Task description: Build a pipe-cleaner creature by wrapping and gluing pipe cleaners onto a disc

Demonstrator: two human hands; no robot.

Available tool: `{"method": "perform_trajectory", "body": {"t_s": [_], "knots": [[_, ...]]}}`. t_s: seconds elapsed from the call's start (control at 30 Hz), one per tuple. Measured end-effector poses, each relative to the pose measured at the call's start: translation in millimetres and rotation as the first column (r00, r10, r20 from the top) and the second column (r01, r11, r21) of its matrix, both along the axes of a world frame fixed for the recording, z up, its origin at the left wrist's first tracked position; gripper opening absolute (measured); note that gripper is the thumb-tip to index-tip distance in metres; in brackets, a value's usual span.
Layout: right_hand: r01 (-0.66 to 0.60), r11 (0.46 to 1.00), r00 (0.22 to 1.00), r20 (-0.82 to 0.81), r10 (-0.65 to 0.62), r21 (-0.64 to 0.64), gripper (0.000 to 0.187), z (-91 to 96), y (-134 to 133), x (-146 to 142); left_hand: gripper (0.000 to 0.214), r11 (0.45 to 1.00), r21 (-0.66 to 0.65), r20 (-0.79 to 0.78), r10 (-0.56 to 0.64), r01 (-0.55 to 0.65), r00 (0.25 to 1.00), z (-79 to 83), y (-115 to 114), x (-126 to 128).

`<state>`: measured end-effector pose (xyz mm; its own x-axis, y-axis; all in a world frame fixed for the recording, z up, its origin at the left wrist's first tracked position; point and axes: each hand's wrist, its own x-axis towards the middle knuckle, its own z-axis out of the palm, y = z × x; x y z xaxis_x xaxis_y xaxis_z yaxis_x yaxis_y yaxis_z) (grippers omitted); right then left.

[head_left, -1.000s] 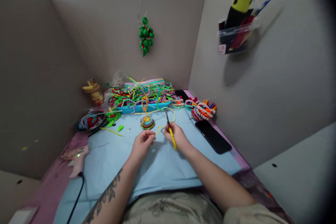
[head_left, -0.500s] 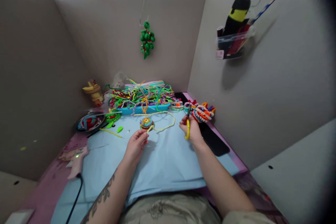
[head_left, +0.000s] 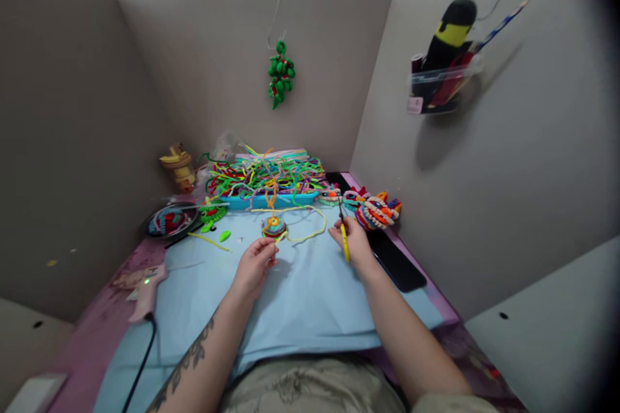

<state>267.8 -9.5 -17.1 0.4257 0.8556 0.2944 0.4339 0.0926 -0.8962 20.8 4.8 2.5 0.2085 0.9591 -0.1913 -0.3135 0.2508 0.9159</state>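
My left hand (head_left: 258, 262) is closed in a pinch on the end of a pale yellow pipe cleaner (head_left: 317, 233). From those fingertips the strand curves right and loops back over the cloth. Just beyond the fingers rests a small round coiled piece (head_left: 274, 226) in several colours, with an orange strand (head_left: 272, 197) rising from its top. Over on the right, my right hand (head_left: 354, 242) grips scissors (head_left: 345, 240) with yellow handles, their dark blades pointing away from me. The scissors are apart from the yellow strand.
A blue tray (head_left: 271, 201) heaped with pipe cleaners stands at the back. Coiled colourful pieces (head_left: 378, 211) and a black phone (head_left: 400, 262) lie right. Left are a dark bowl (head_left: 192, 227), green scraps (head_left: 225, 235) and a pink glue gun (head_left: 148, 290) with cable. Grey partitions enclose the table.
The scissors have turned slightly in my right hand, so the blades tilt more to the left. My left hand keeps its pinch. The whole view has shifted a little.
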Motion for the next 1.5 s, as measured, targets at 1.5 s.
{"method": "perform_trajectory", "body": {"t_s": [1.5], "knots": [[0.106,0.986,0.754,0.637,-0.163,0.127,0.032,9.2,-9.4,-11.9,0.031,0.775,0.618,-0.518,0.53,-0.135,0.671,-11.3,19.7,-32.7]]}}
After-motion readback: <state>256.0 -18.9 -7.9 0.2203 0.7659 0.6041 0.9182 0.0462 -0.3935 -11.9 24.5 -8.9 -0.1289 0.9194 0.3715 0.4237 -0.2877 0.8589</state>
